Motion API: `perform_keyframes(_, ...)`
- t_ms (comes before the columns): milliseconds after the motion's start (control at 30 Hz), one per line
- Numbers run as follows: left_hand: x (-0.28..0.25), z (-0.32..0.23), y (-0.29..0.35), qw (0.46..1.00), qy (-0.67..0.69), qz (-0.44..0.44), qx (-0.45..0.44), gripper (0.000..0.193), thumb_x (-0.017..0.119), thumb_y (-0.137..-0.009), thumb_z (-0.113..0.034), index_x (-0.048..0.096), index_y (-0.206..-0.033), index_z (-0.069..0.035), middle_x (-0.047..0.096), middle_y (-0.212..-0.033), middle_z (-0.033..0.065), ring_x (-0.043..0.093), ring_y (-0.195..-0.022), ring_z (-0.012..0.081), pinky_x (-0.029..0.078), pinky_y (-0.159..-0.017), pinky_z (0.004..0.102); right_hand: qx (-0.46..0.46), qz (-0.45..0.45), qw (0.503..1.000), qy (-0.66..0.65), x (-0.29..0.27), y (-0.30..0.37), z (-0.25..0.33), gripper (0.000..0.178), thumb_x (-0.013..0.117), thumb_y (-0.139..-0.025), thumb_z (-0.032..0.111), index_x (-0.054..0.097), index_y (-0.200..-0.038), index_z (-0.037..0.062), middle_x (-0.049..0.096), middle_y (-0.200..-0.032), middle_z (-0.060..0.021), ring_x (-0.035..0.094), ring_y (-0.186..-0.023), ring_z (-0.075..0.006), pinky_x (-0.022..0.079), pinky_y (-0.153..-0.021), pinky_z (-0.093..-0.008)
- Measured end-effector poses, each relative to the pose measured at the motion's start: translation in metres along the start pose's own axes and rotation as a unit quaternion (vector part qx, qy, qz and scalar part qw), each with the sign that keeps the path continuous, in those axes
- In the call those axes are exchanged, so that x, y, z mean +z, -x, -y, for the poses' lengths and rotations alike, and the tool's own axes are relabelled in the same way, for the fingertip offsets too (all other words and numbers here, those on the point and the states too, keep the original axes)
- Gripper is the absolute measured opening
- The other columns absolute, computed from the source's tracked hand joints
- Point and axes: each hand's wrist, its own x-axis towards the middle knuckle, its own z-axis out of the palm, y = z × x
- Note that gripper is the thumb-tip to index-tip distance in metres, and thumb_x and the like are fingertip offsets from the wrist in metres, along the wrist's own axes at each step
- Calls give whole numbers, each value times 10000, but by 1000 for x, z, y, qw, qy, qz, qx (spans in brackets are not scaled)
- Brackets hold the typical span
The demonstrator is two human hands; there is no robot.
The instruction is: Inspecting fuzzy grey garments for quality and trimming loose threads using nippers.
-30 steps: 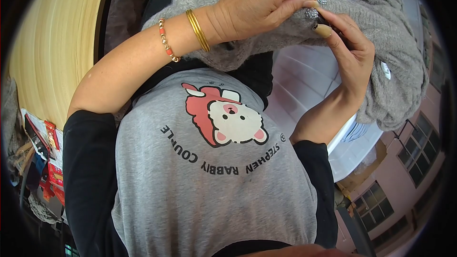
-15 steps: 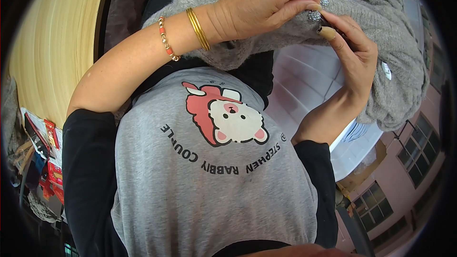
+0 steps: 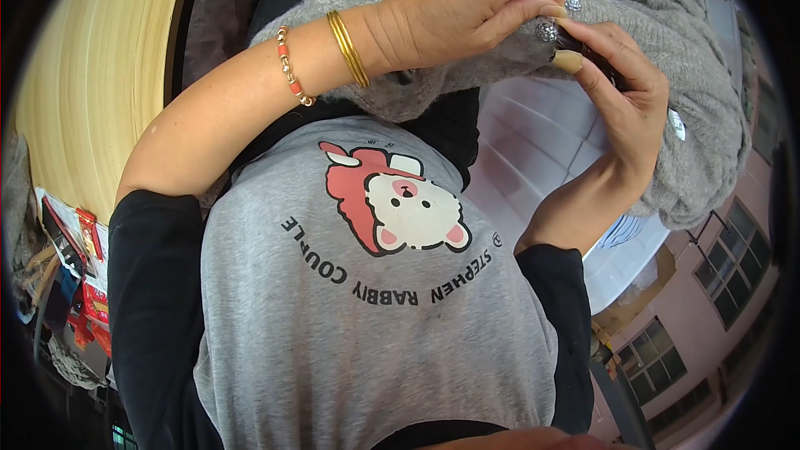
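A fuzzy grey knitted garment lies across the top of the view. Two sparkling silver buttons show on it, close to my fingertips. My left hand, with gold bangles and a beaded bracelet at the wrist, is closed in a pinch on the garment beside the buttons. Facing it from the right, my right hand is closed too. Between its thumb and fingers is a dark, slender thing, partly hidden, its tip near the lower button. Exactly what my left fingertips pinch is hard to see.
A white plastic tub stands beneath the garment. On the left is a light wooden tabletop. Red packets and other odds and ends lie below it. A cardboard box sits at the lower right.
My right hand has shifted slightly to the right, and more of the dark thing shows between its fingers. My left hand has barely moved and stays pinched.
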Motion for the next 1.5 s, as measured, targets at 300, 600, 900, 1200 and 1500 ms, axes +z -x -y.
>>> perform_keyframes(300, 15, 8, 5, 955, 279, -64, -79, 113, 577, -945, -125, 570, -953, -12, 600, -778, 169, 613, -691, 321, 474, -608, 359, -55, -47, 996, 50, 9, 3, -2, 303, 668, -788, -80, 720, -1076, -4, 656, -911, -58, 615, -860, -124, 464, -723, -218)
perform_keyframes(600, 42, 32, 10, 755, 560, -14, -343, 244, 565, -992, -270, 602, -999, -29, 578, -807, -5, 506, -710, 78, 433, -635, 224, -23, -161, 984, -68, 28, 5, -30, 265, 668, -833, -58, 706, -1093, -24, 661, -934, -38, 599, -862, -93, 459, -763, -192)
perform_keyframes(900, 29, 48, 12, 508, 620, 201, -563, 250, 565, -985, -340, 617, -1000, -96, 592, -827, -37, 541, -736, 67, 437, -659, 211, 21, -241, 964, -108, 41, 6, -58, 416, 713, -872, 48, 597, -1260, -45, 683, -992, -56, 607, -881, -83, 468, -775, -188)
perform_keyframes(1200, 15, 38, 29, 561, 574, 226, -552, 367, 554, -983, -185, 521, -1312, -26, 619, -1010, -16, 578, -897, 77, 462, -801, 223, 120, -265, 945, -147, 54, 20, -61, 297, 690, -871, 1, 670, -1167, -14, 634, -899, 43, 536, -750, -27, 409, -642, -168)
perform_keyframes(1500, 18, 31, 73, 662, 451, 298, -520, 256, 688, -843, -116, 646, -1077, -18, 654, -1076, 39, 583, -1076, 135, 446, -930, 271, 132, -252, 943, -171, 56, 22, -86, 283, 695, -875, 23, 673, -1154, -15, 649, -884, 36, 558, -747, -29, 429, -644, -174)
